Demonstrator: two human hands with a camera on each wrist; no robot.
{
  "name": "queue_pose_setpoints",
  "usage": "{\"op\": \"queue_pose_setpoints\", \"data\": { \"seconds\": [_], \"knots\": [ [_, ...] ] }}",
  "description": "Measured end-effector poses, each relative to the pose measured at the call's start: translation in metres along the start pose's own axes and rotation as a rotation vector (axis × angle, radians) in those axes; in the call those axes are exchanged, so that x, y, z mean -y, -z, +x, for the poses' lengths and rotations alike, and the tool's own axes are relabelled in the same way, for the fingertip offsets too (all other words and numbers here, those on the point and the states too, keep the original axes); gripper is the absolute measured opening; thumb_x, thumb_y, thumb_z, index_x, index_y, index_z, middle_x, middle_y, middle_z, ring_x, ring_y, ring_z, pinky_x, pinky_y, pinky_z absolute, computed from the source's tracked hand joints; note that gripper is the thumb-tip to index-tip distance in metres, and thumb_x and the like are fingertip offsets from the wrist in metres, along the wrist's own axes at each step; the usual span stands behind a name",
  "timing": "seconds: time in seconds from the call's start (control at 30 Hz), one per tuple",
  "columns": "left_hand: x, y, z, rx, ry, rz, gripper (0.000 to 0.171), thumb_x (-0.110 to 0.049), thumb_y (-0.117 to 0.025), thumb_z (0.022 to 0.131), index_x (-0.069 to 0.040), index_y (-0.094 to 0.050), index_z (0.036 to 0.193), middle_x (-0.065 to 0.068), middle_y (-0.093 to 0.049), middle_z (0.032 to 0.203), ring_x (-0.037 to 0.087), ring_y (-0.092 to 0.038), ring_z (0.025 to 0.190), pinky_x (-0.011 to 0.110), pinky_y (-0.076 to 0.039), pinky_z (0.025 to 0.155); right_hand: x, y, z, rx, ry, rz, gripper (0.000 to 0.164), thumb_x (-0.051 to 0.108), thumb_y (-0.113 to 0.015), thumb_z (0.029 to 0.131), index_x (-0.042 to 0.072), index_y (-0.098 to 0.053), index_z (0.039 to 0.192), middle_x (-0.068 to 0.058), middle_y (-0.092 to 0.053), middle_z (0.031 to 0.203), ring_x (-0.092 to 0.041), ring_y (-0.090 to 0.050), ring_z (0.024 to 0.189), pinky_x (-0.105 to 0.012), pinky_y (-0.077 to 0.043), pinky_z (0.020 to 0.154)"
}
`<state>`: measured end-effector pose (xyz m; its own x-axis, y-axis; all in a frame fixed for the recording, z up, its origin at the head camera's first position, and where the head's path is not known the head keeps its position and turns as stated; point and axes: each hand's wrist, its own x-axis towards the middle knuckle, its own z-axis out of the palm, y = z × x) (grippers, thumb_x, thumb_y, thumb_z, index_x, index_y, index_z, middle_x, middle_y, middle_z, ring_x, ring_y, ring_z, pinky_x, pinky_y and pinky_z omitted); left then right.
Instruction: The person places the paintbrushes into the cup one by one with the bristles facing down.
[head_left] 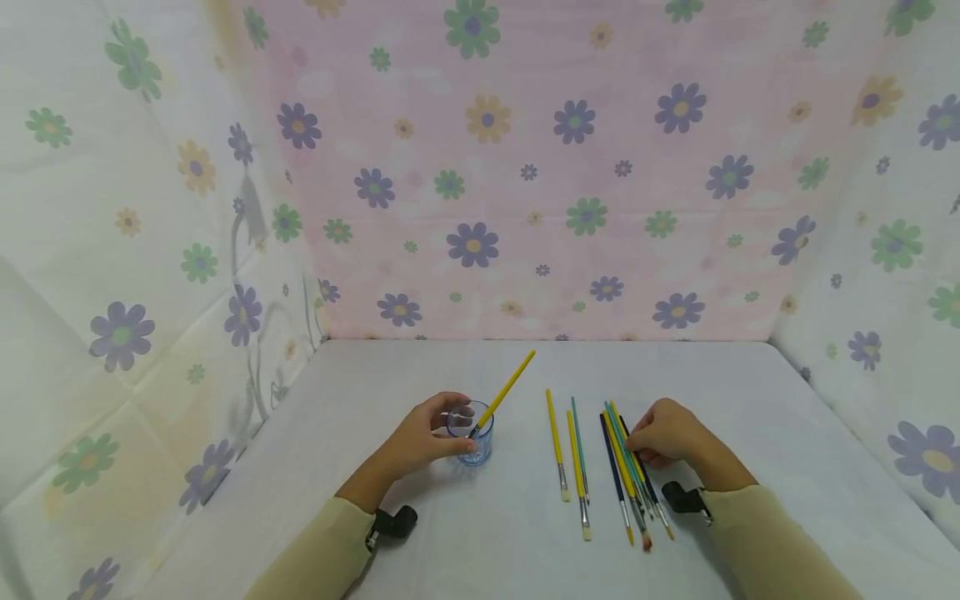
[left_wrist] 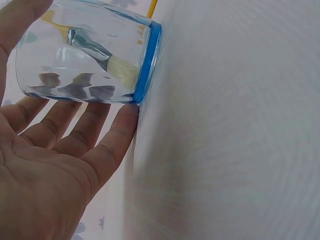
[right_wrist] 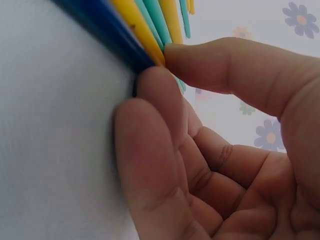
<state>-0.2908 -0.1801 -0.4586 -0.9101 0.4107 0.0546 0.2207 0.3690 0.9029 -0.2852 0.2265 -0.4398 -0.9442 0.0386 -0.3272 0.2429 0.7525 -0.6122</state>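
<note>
My left hand [head_left: 427, 433] holds a clear glass [head_left: 480, 454] with a blue base around its side, thumb and fingers on opposite walls. A yellow-handled paintbrush [head_left: 510, 387] leans in the glass, its pale bristles [left_wrist: 122, 72] down near the bottom. On the right, my right hand [head_left: 667, 433] has its thumb and index finger at the edge of a pile of paintbrushes [head_left: 621, 467]. Between those fingertips, in the right wrist view, are a yellow handle [right_wrist: 137, 27] and a dark blue handle [right_wrist: 107, 30]; which one is pinched is partly hidden.
Between the glass and the pile lie two yellow paintbrushes [head_left: 555, 433] and a thin teal one [head_left: 579, 442], bristles toward me. All lie on a white tabletop [head_left: 420, 367]. Flowered cloth [head_left: 525, 200] hangs behind and on both sides.
</note>
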Motion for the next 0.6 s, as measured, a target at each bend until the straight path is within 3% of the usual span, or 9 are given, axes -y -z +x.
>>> {"op": "queue_pose_setpoints", "data": {
  "seconds": [0.33,0.6],
  "knots": [
    [-0.0003,0.0017,0.0003,0.001,-0.008,0.031,0.078,-0.043,-0.083,0.070,-0.021,-0.046,0.135,0.002,-0.060,0.126,0.015,-0.058,0.114,0.043,-0.046,0.098,0.0019,-0.0037,0.0015,-0.008,0.022,-0.019,0.023,0.024,-0.077,0.077,0.005,-0.066,0.084,-0.007,-0.065,0.074,-0.018,-0.062,0.063,-0.030,-0.054,0.055],
    [0.0018,0.0017,0.0002,0.009,-0.023,0.000,0.075,-0.035,-0.083,0.072,-0.020,-0.046,0.136,0.002,-0.059,0.127,0.019,-0.057,0.116,0.045,-0.046,0.098,-0.0064,0.0019,0.0053,0.006,0.008,0.027,0.024,0.024,-0.079,0.078,0.004,-0.067,0.087,-0.007,-0.066,0.077,-0.017,-0.062,0.063,-0.030,-0.055,0.057]
  ]
}}
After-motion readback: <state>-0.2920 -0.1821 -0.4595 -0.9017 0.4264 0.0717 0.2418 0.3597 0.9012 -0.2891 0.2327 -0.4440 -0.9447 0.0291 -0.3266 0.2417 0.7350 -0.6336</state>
